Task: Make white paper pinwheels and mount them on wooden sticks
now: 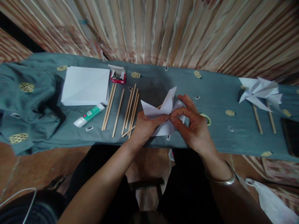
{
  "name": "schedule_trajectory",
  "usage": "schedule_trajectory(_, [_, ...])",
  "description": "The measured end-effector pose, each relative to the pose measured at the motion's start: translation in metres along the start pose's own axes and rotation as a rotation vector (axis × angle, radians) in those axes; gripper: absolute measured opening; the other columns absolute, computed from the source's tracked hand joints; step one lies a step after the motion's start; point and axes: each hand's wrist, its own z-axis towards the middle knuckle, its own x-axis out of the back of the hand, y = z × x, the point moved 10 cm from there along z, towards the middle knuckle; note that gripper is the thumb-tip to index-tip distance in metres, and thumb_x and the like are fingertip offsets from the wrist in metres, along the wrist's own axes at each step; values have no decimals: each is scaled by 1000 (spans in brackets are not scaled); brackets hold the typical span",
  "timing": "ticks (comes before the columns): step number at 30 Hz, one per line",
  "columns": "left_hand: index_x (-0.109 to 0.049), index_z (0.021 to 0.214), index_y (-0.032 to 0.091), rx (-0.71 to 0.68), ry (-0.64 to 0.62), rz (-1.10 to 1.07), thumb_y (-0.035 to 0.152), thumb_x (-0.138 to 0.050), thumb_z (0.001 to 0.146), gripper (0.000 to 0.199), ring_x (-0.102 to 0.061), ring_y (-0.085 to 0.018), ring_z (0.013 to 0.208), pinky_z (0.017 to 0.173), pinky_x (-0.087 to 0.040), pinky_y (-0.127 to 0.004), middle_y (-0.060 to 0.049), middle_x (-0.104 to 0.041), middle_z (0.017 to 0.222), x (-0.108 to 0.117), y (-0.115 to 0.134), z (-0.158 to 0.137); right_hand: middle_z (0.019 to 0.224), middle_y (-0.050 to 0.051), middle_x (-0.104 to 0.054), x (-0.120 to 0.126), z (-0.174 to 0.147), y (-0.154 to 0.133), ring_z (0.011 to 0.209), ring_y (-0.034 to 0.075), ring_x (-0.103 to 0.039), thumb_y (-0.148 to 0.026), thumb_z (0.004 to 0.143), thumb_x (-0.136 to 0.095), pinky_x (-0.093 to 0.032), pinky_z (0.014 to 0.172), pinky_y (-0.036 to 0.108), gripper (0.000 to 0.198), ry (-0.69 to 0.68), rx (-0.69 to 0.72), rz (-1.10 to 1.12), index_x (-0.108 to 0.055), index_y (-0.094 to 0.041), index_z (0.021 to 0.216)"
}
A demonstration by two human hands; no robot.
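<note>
A white paper pinwheel (167, 104) is held between my two hands above the cloth, its folded blades pointing outward. My left hand (146, 126) grips it from the left, thumb pressed near the centre. From the other side my right hand (192, 126) pinches the middle with thumb and index finger; whether a small pin sits between the fingertips cannot be made out. One wooden stick (127, 132) runs at a slant behind my left hand and the paper. Several more wooden sticks (129, 109) lie to the left.
On the green cloth (215, 93) lie a paper stack (86, 85), a glue tube (90, 115) and an open red box (118, 76) of small metal pieces. A pale green ring (208, 119) is beside my right hand. Finished-looking pinwheels (259, 91) on sticks and a dark device (290, 137) lie right.
</note>
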Motion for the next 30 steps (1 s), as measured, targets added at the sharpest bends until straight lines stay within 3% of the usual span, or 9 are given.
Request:
schedule_trajectory(6, [-74, 67, 15, 19, 25, 2, 21, -89, 52, 22, -63, -13, 60, 61, -50, -25, 1, -72, 66, 5, -1, 1, 148, 3, -54, -1, 1, 2, 148, 29, -34, -28, 85, -66, -18, 123, 59, 5, 26, -15, 28, -70, -25, 84])
schedule_trajectory(16, [-78, 78, 16, 12, 15, -57, 21, -90, 55, 27, -69, -16, 71, 71, -56, -28, -1, -77, 78, 6, -1, 0, 149, 4, -52, -7, 2, 0, 149, 30, -33, -28, 86, -65, -19, 123, 58, 6, -4, 11, 9, -68, -25, 84])
schedule_trajectory(24, [-77, 77, 16, 19, -1, -60, 26, -87, 61, 22, -67, -14, 69, 70, -54, -27, -1, -76, 77, 6, -6, 1, 151, 4, -50, -6, 0, -13, 150, 28, -30, -28, 88, -64, -18, 124, 55, 5, 3, 103, -89, -67, -25, 85])
schedule_trajectory(30, [-75, 76, 15, 68, -15, -114, 27, -87, 62, 23, -66, -14, 69, 71, -52, -27, -1, -74, 76, 4, -10, -4, 149, 4, -52, -7, -1, -9, 147, 26, -37, -28, 88, -63, -24, 123, 54, 5, -33, 79, -53, -67, -25, 87])
